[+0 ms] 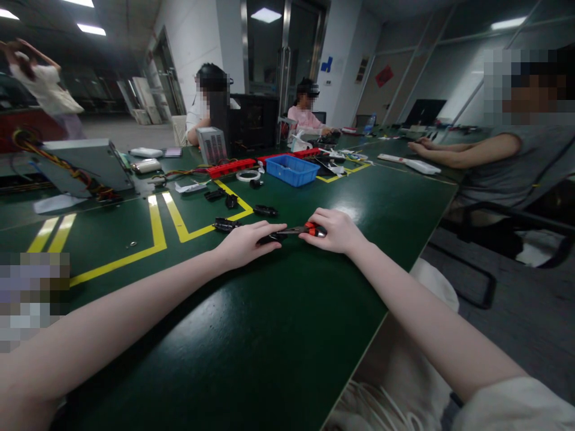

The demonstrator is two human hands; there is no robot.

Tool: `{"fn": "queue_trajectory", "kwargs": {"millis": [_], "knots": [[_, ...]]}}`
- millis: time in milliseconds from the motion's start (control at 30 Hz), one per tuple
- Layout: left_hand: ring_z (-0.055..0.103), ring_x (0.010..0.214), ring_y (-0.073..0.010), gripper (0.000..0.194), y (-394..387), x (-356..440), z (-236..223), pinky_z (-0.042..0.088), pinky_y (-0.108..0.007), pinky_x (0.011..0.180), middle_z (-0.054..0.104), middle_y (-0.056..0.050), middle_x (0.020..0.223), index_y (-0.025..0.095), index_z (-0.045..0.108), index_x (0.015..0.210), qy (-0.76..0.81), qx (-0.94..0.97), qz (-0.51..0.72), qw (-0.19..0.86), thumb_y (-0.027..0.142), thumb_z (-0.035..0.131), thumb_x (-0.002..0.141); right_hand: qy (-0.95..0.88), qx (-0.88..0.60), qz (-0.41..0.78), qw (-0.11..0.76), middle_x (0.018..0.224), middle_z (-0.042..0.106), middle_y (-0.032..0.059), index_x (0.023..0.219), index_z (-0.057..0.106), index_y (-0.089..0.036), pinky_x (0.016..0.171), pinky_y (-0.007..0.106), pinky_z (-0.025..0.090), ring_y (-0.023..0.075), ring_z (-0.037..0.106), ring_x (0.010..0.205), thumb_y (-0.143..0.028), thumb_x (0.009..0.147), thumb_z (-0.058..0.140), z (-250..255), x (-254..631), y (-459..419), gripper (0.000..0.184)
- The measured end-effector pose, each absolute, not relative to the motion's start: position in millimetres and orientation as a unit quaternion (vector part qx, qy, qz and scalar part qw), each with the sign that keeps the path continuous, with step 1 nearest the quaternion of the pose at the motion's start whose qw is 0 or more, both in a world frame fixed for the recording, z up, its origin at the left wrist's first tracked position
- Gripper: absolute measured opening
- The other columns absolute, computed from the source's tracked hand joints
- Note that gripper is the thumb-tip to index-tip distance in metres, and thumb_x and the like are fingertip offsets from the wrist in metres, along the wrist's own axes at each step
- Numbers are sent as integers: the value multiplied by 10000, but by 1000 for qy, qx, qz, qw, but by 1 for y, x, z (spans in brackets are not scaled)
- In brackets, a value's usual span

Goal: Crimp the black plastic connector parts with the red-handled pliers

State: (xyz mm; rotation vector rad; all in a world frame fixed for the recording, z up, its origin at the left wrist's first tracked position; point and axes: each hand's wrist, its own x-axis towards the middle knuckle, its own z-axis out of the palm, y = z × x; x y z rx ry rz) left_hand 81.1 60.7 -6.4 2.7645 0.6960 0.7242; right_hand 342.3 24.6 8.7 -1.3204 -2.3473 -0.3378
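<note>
My right hand (335, 230) is closed around the red and black handles of a pair of pliers (313, 229). The metal jaws point left and meet a small black part (271, 237) under my left hand (248, 242). That hand's fingers wrap over the part, resting low at the green table (251, 311); most of the part is hidden. Just beyond my left hand lie similar black pieces: one (226, 224) close to my knuckles, another (265, 210) on the yellow tape, and more (231, 200) farther back.
A blue plastic bin (291, 170) stands past my hands, with red power strips (231, 168) behind it. At left sits a metal power supply box (83, 167) with cables. Yellow tape (119, 263) marks the table. A co-worker (516, 143) sits at right; others are behind the table.
</note>
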Motion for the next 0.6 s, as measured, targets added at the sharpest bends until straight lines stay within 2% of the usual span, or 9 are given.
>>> {"fn": "queue_trajectory", "kwargs": {"millis": [367,600], "knots": [[637,935,-196,439,59,81,-5,504,-308,813,645,-51,1120,269,485,1360,235,935,248,95,378,527,936,-850,-469,-123,208,791,592,58,795,623,-155,597,272,361,145,531,651,-548,847,515,8,342,25,411],[643,938,-197,423,60,81,-8,499,-318,850,651,-40,1128,276,503,1342,230,932,261,101,389,527,935,-850,-466,-126,212,794,598,59,800,629,-155,602,272,372,147,544,657,-547,845,524,7,344,26,408]]}}
